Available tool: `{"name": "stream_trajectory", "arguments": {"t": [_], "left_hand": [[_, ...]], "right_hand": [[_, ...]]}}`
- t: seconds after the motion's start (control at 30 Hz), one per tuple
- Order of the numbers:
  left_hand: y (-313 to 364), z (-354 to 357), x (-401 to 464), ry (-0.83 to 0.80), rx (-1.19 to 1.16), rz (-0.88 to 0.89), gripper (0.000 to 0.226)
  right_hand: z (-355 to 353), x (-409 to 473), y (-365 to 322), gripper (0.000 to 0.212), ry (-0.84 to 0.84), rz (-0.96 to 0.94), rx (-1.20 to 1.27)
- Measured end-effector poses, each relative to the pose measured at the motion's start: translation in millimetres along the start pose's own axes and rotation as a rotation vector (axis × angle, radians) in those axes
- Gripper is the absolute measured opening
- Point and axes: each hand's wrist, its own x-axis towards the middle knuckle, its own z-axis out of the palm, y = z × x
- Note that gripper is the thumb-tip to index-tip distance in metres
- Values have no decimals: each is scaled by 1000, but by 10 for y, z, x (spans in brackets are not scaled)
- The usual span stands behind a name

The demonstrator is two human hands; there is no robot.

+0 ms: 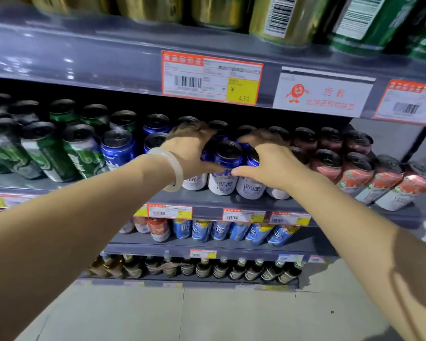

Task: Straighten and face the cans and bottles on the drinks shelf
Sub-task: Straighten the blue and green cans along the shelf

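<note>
Both hands reach into the middle drinks shelf point(207, 203), closing in on a cluster of blue-and-white cans point(225, 168) at the front edge. The left hand point(190, 148), with a pale bangle point(172, 168) on its wrist, wraps its fingers round the left side of the cluster, thumb low against the can fronts and the other fingers curled over the tops behind. The right hand point(268, 158) mirrors it on the right side, its fingers curled over the rear cans and its thumb pressed to the front of the nearest can. Between the two hands one blue-and-white can stands upright with its dark lid showing. To the left along the same shelf stand blue cans point(118, 146) and then green cans point(47, 148), several rows deep. To the right stand red-and-white cans point(359, 175), running out to the shelf end. Gold cans point(288, 18) and green ones sit on the shelf above, whose edge carries an orange price tag point(210, 77) and a white notice card point(325, 94). Lower shelves hold light blue cans point(231, 230) and dark glass bottles point(221, 267), above a pale tiled floor point(207, 316).
</note>
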Motion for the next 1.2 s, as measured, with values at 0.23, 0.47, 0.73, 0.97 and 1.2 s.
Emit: {"name": "stream_trajectory", "arguments": {"t": [0.23,0.47,0.73,0.97,1.2], "left_hand": [[-693,-349,-323,-99,-40,-150,61],[-760,-286,-221,-132,-17,-115,57],[-791,-287,-237,-149,-5,-98,57],[-937,-459,-348,-66,-93,-101,68],[-1371,-585,-563,-157,-40,-168,52]], "right_hand": [[137,400,-509,65,-57,-113,-42],[344,739,-725,49,-139,1,-94],[316,698,-719,54,-164,3,-64],[244,636,-831,79,-117,-14,-162],[321,790,-1447,74,-46,-184,-103]]}}
